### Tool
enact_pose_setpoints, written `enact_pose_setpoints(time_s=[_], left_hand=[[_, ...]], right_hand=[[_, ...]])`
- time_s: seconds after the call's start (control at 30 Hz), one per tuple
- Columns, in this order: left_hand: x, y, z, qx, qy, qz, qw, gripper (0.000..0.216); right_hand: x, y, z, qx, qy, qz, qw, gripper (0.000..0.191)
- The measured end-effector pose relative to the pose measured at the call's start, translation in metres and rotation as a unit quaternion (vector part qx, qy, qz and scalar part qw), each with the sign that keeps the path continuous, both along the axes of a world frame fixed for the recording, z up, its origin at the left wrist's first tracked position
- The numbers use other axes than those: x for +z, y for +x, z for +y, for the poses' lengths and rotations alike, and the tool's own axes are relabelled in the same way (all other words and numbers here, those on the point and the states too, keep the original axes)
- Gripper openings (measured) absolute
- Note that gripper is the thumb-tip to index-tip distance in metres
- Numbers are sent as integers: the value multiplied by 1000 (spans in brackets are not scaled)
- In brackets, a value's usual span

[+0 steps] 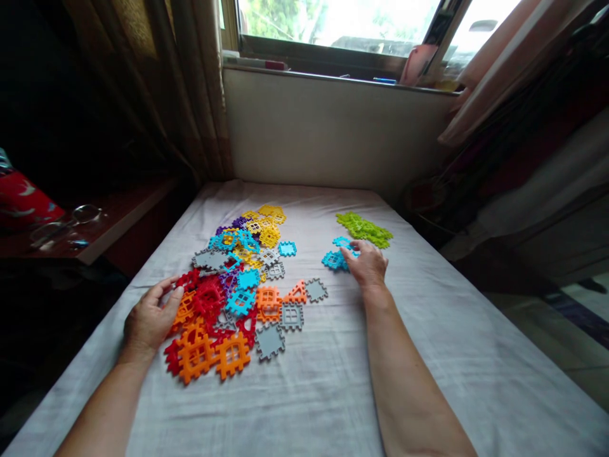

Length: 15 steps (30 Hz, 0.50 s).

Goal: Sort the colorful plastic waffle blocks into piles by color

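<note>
A mixed pile of plastic interlocking tiles lies left of centre on the bed, with red tiles [209,298], orange tiles [232,357], blue tiles [241,302], yellow tiles [269,236], and some purple and grey ones. My left hand [150,317] rests at the pile's left edge, thumb and fingers apart, touching the red and orange tiles. Over on the right, my right hand [370,263] has thumb and fingertips around a blue tile at a small blue group [333,260]. Just beyond it lies a heap of lime green tiles [364,230].
A pale sheet [323,393] covers the bed surface. Eyeglasses [85,214] and a red patterned item [26,200] are on a dark wooden table [128,212] at left. A wall [333,127] with a window above stands behind; hanging cloth [504,76] is at right.
</note>
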<state>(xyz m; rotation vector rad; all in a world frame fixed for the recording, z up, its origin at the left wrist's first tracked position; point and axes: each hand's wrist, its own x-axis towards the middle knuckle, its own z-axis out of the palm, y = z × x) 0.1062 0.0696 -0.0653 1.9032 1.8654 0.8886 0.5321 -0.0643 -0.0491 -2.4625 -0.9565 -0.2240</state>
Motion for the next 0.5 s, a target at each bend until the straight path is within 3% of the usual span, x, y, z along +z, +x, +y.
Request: enact_pose_setpoints(time_s=[0.13, 0.27, 0.37, 0.5], left_hand=[[-1, -2, 1, -8, 15, 7, 1000, 42], [-2, -3, 2, -5, 9, 13, 1000, 43], [-2, -2, 1, -6, 15, 10, 1000, 43], [-3, -1, 1, -7, 17, 7, 1000, 44]], right_hand=[[-3, 10, -6, -39, -21, 20, 999, 31], [5, -2, -1, -36, -26, 13, 999, 29], [13, -21, 10, 24, -14, -4, 1000, 27], [13, -55, 37, 163, -38, 3, 986, 31]])
